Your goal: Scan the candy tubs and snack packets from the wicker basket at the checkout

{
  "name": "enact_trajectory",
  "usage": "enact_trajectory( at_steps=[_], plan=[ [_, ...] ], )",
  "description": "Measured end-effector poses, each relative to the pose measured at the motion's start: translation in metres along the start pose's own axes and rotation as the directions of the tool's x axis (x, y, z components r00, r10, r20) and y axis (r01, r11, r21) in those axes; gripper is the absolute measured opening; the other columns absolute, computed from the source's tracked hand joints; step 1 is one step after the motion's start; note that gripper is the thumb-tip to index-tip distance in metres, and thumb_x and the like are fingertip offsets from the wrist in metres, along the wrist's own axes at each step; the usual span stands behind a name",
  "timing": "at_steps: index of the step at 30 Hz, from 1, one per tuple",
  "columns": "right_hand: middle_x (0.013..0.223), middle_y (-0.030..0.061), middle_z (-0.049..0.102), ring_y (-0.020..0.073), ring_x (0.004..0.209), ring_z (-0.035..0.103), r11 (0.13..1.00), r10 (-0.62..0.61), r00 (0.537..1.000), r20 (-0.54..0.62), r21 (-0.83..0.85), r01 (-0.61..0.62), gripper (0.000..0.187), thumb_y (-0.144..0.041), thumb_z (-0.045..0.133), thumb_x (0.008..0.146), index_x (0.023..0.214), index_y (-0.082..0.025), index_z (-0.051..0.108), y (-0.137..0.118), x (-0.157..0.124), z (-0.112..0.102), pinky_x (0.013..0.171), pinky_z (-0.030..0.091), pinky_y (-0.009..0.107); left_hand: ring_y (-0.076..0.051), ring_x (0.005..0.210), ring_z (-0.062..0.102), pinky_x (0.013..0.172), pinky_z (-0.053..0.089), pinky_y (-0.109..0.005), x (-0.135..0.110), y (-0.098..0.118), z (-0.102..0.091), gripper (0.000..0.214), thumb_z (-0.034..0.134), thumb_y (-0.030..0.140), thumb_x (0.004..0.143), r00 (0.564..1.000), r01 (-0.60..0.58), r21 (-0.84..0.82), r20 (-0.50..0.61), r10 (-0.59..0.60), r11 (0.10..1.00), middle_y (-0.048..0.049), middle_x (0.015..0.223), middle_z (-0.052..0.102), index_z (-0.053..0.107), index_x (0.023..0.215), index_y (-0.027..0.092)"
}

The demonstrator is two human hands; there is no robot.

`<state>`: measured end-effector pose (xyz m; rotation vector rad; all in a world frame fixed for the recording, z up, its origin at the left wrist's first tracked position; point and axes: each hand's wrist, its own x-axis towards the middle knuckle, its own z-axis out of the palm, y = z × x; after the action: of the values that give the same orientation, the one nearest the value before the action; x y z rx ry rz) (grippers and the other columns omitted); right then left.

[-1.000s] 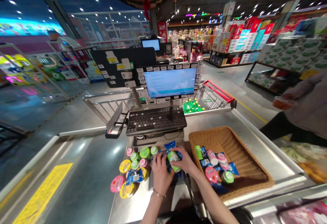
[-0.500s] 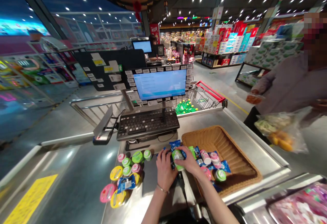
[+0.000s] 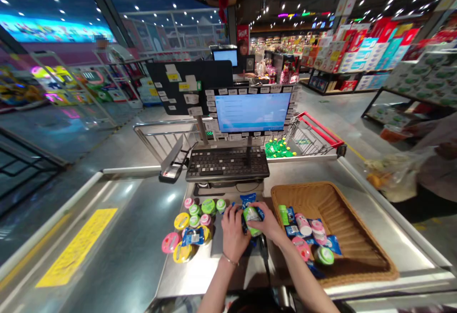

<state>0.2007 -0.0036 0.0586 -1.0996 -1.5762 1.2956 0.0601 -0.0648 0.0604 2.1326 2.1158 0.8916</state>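
Note:
Both my hands meet over the steel checkout counter (image 3: 135, 256), just below the keyboard (image 3: 227, 163). My right hand (image 3: 267, 223) grips a small green and white pot (image 3: 252, 217) with a blue packet (image 3: 247, 200) behind it. My left hand (image 3: 233, 233) is curled against the same pot from the left. To the left lies a cluster of round pots with green, pink and yellow lids (image 3: 191, 229). On the right stands a wicker basket (image 3: 360, 241) with several more pots and packets (image 3: 309, 234) at its near left side.
A till screen (image 3: 252, 112) stands behind the keyboard, with a card reader (image 3: 171, 166) to its left. A shopping trolley (image 3: 307, 136) holds green items beyond the counter. A person in a grey sleeve (image 3: 433, 153) holds a plastic bag (image 3: 394, 175) at the right. Yellow floor marking (image 3: 76, 248) lies left.
My hands stay together on the green pot. The view has swung a little to the left and back. The person on the right has moved further toward the right edge.

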Motion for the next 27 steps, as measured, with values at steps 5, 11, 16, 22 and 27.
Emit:
enact_trajectory(
  at_steps=[5,11,16,22,27],
  plan=[
    [0.108,0.0022,0.056,0.0221,0.107,0.056,1.0,-0.028,1.0,0.004,0.002,0.028,0.045,-0.02,0.074,0.059,0.102,-0.025,0.062,-0.001,0.003,0.0,0.101,0.039,0.038,-0.034,0.129,0.036,0.102,0.036,-0.053,0.004,-0.002,-0.001,0.052,0.053,0.012,0.064,1.0,-0.013,0.012,-0.008,0.013,1.0,-0.0131,0.128,0.05,0.053,0.116,0.018],
    [0.108,0.0021,0.058,0.023,0.108,0.056,1.0,-0.009,0.998,-0.056,-0.016,0.008,0.045,-0.024,0.075,0.059,0.102,-0.025,0.062,-0.007,0.001,-0.023,0.101,0.039,0.038,-0.034,0.13,0.035,0.104,0.035,-0.054,0.02,0.011,0.006,0.053,0.054,0.012,0.065,0.996,-0.088,-0.029,0.02,0.089,0.996,-0.0136,0.13,0.05,0.053,0.118,0.018],
    [0.113,0.0034,0.06,0.0243,0.111,0.055,1.0,0.001,0.98,-0.2,-0.022,-0.006,0.045,-0.029,0.073,0.063,0.106,-0.025,0.062,-0.008,-0.009,-0.071,0.102,0.038,0.039,-0.034,0.132,0.032,0.104,0.035,-0.055,0.047,0.048,0.022,0.051,0.056,0.015,0.068,0.972,-0.221,-0.106,0.063,0.228,0.97,-0.0137,0.131,0.048,0.053,0.118,0.019],
    [0.108,0.0055,0.066,0.025,0.098,0.062,0.992,0.122,0.918,-0.379,0.021,-0.123,0.05,-0.039,0.071,0.065,0.111,-0.023,0.06,0.017,-0.024,-0.134,0.087,0.049,0.037,-0.035,0.134,0.029,0.103,0.035,-0.057,0.07,0.102,0.063,0.055,0.057,0.02,0.07,0.916,-0.342,-0.22,0.139,0.376,0.914,-0.0144,0.137,0.044,0.05,0.124,0.019],
    [0.097,0.0068,0.068,0.0277,0.097,0.062,0.972,0.125,0.855,-0.503,-0.113,-0.208,0.043,-0.041,0.07,0.061,0.098,-0.02,0.066,0.053,-0.029,-0.156,0.09,0.048,0.042,-0.033,0.133,0.031,0.105,0.038,-0.053,0.067,0.123,0.102,0.05,0.058,0.02,0.071,0.861,-0.349,-0.271,0.286,0.421,0.897,-0.0156,0.135,0.045,0.051,0.12,0.017]
  ],
)
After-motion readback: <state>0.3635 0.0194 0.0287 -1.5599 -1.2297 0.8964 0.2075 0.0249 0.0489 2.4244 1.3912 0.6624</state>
